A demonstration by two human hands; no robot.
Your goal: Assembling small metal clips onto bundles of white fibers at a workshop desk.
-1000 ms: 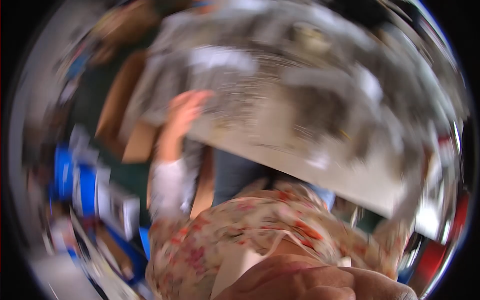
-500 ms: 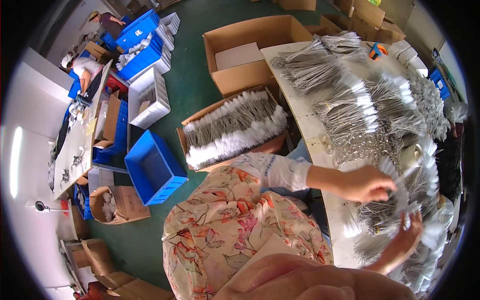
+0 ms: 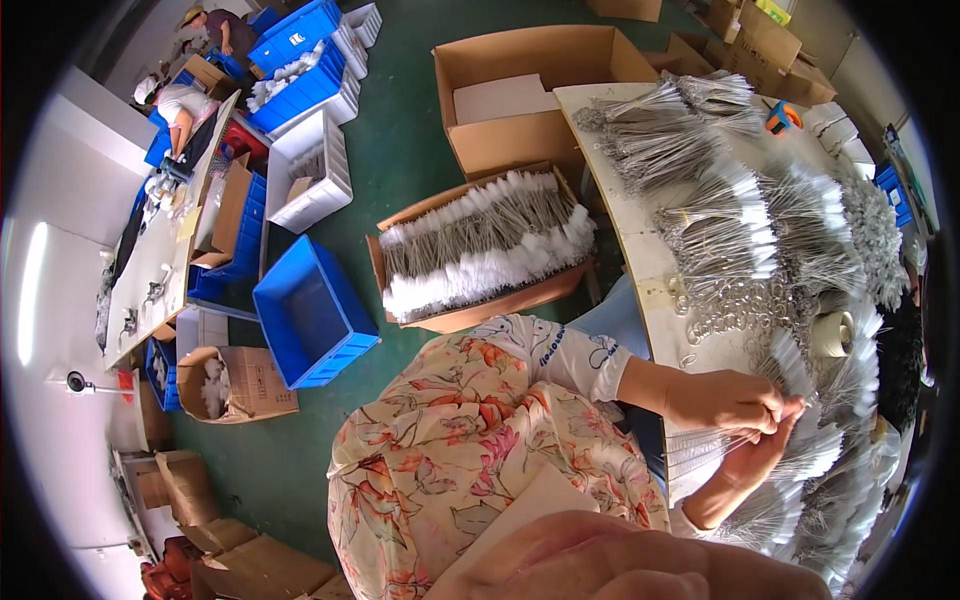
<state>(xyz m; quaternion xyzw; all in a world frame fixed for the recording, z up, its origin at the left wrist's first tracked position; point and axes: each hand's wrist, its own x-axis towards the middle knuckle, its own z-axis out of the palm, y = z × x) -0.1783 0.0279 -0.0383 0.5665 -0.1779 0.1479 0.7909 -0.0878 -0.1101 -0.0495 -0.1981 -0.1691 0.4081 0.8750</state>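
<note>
My left hand (image 3: 722,402) is closed, its fingertips pinched together and meeting the fingertips of my right hand (image 3: 752,466); what the pinch holds is too small to make out. The right hand is curled around a bundle of wire-stemmed brushes (image 3: 700,450). Their thin metal stems stick out to the left below my left hand, and white bristle tips show to the right. Further bundles of such brushes (image 3: 720,220) lie on the table (image 3: 640,245), with wire loops (image 3: 735,315) at their near ends. Beside my hands stands a cream-coloured spool (image 3: 831,334).
A carton full of white-tipped brushes (image 3: 440,324) stands left of the table, with a larger open carton (image 3: 505,150) behind it. An orange and blue tape dispenser (image 3: 783,118) sits at the table's far end. A blue bin (image 3: 312,310) is on the floor; two people work far left.
My hands have come together: the left has dropped slightly, and the right has moved left to the brush stems. The whole view has shifted a little.
</note>
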